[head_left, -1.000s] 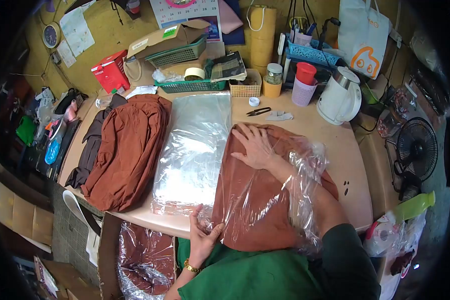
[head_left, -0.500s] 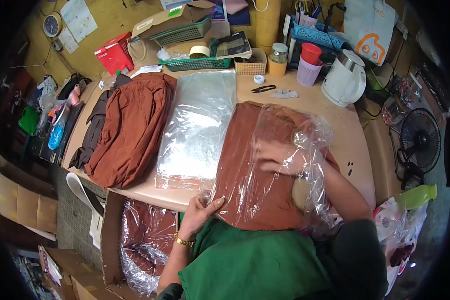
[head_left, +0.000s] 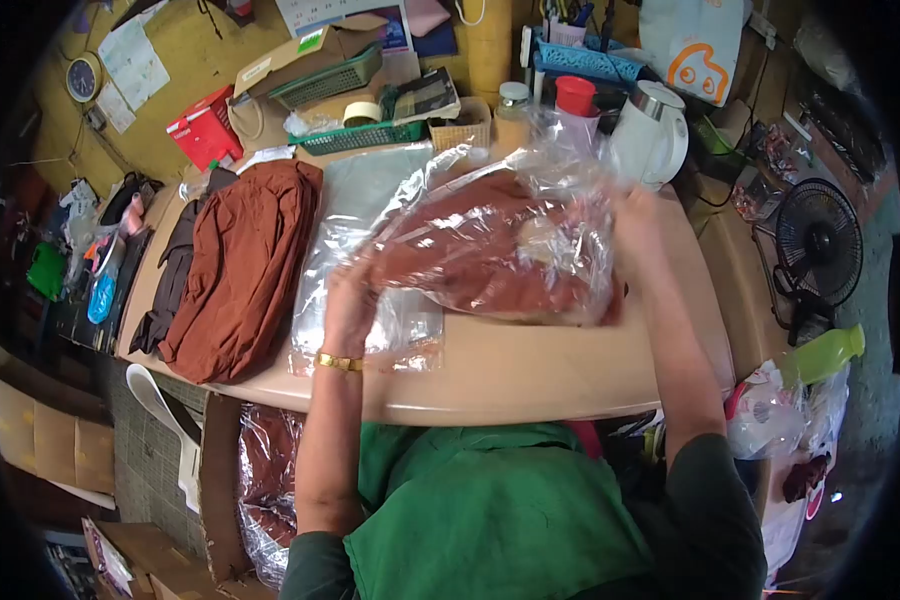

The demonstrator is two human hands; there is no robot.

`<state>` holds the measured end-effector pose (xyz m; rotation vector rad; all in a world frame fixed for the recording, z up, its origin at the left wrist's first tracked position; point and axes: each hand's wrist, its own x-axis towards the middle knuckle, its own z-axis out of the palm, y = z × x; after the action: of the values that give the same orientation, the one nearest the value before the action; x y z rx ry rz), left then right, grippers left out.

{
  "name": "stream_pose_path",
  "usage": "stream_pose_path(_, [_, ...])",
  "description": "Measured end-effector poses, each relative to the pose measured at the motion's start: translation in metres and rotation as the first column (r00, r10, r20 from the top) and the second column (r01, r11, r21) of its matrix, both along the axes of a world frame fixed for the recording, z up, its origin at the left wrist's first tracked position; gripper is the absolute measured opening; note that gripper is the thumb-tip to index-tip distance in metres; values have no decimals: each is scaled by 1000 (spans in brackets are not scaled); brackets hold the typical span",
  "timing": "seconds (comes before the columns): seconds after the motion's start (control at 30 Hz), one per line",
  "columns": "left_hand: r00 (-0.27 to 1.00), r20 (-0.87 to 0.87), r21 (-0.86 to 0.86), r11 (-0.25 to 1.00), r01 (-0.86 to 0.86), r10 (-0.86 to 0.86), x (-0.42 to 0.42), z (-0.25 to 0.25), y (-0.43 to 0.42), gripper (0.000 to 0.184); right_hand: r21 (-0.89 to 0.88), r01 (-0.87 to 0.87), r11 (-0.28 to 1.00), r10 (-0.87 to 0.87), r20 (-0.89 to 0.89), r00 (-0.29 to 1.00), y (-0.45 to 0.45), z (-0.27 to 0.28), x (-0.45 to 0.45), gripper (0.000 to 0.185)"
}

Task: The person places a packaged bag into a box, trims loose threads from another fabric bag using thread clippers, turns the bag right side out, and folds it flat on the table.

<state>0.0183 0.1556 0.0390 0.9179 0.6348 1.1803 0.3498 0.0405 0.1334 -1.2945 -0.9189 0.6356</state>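
Head view: two bare hands work over one bench (head_left: 530, 370), with one clear plastic bag (head_left: 565, 150) containing brown fabric (head_left: 460, 240) spread between them at the centre of the frame. The grip of the left hand (head_left: 350, 285), left of centre, is closed on the bag's left corner; one gold-coloured band (head_left: 340, 362) encircles that wrist. The right hand (head_left: 638, 220), right of centre, lies at the bag's right edge; it is blurred, and whether its grip is open or closed cannot be told. Whether the bag's lower edge touches the bench is likewise unclear.

Partly behind the bag, and to its left, lies one stack of flat clear bags (head_left: 355, 190); their number cannot be counted. Farther left is one heap of brown cloth (head_left: 240, 270), with dark cloth (head_left: 170, 270) along its left side. At lower left, one carton (head_left: 220, 490) holds brown fabric in plastic (head_left: 267, 470).

Along the upper part of the frame are one red box (head_left: 203, 128), two green baskets, one upper (head_left: 328, 80) and one lower (head_left: 360, 138), one tape roll (head_left: 362, 113), one lidded jar (head_left: 513, 97), one red cup (head_left: 575, 95) and one white kettle (head_left: 645, 140). One black fan (head_left: 820, 240) stands at the right.
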Motion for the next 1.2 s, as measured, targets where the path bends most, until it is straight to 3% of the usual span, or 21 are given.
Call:
stream_pose_path(0.1, [975, -35, 118, 969, -215, 221, -17, 57, -20, 13, 243, -55, 969, 53, 17, 998, -11, 51, 19, 25])
stream_pose_path(0.17, [937, -154, 91, 949, -302, 313, -38, 47, -40, 10, 124, 2, 992, -20, 140, 990, -36, 51, 40, 26])
stream_pose_path(0.23, [842, -483, 119, 971, -208, 239, -88, -17, -51, 13, -147, -62, 987, 103, 294, 950, -55, -1, 76, 20])
stream_pose_path(0.3, [810, -573, -125, 964, -236, 124, -89, -30, -96, 15, -309, 1, 951, 63, 197, 978, -79, -76, 83, 19])
stream_pose_path(0.4, [850, -512, -143, 963, -229, 126, -91, -28, -134, 16, -539, -35, 842, 154, 178, 972, -125, -103, 89, 20])
stream_pose_path(0.5, [589, -798, 23, 984, -179, 126, -126, -20, -142, 38, -604, -186, 775, 216, -24, 976, -152, -104, 113, 18])
stream_pose_path(0.53, [592, -777, 132, 974, -182, 216, -129, 2, -145, 49, -623, 199, 756, 215, 524, 824, -157, -106, 128, 18])
stream_pose_path(0.57, [414, -829, 354, 926, -134, 377, -132, 28, -143, 58, -420, 532, 735, 232, 893, 385, -157, -104, 138, 22])
stream_pose_path(0.63, [175, -684, 710, 701, -62, 708, -120, 71, -129, 60, -135, 659, 740, -66, 961, 270, -137, -32, 98, 23])
stream_pose_path(0.67, [172, -742, 644, 760, -84, 648, -100, 95, -125, 58, -73, 452, 889, -205, 819, 536, -117, 17, 54, 25])
stream_pose_path(0.7, [160, -729, 679, 733, 40, 666, -87, 96, -107, 58, 128, 209, 970, -245, 482, 841, -96, 57, -16, 27])
stream_pose_path(0.73, [152, -713, 701, 692, 170, 685, -73, 90, -85, 59, 132, -40, 990, -2, 301, 954, -82, 62, -53, 29])
stream_pose_path(0.77, [57, -726, 673, 691, 264, 685, -54, 78, -65, 63, 150, -254, 956, 243, 88, 966, -67, 66, -89, 33])
stream_pose_path(0.83, [-107, -753, 599, 744, 297, 649, -19, 20, -22, 73, 46, -535, 843, 224, 876, 427, -22, 47, -150, 42])
stream_pose_path(0.9, [-344, -725, 500, 799, 333, 597, 11, -25, -5, 74, 70, -467, 881, 123, 921, 371, 17, -33, -199, 52])
stream_pose_path(0.93, [-322, -733, 510, 798, 322, 599, 11, -35, -8, 74, -194, -411, 891, 294, 936, 195, 36, -48, -183, 54])
stream_pose_path(1.03, [-305, -765, 508, 823, 256, 567, 9, -38, -12, 72, -156, 35, 987, 133, 923, 360, 89, -123, -73, 58])
stream_pose_path(1.1, [-264, -762, 527, 803, 280, 592, 6, -42, -15, 70, -137, 363, 922, -78, 850, 520, 104, -136, 17, 56])
stream_pose_path(1.13, [-277, -745, 541, 792, 283, 607, 7, -43, -15, 69, -146, 558, 817, -27, 956, 291, 73, -77, 26, 51])
stream_pose_path(1.17, [-274, -748, 538, 794, 282, 604, 7, -42, -15, 69, 215, 717, 663, -375, 924, 70, 87, -130, 70, 49])
stream_pose_path(1.2, [-268, -758, 528, 801, 281, 594, 7, -41, -16, 69, 109, 689, 717, -375, 893, 249, 76, -133, 94, 50])
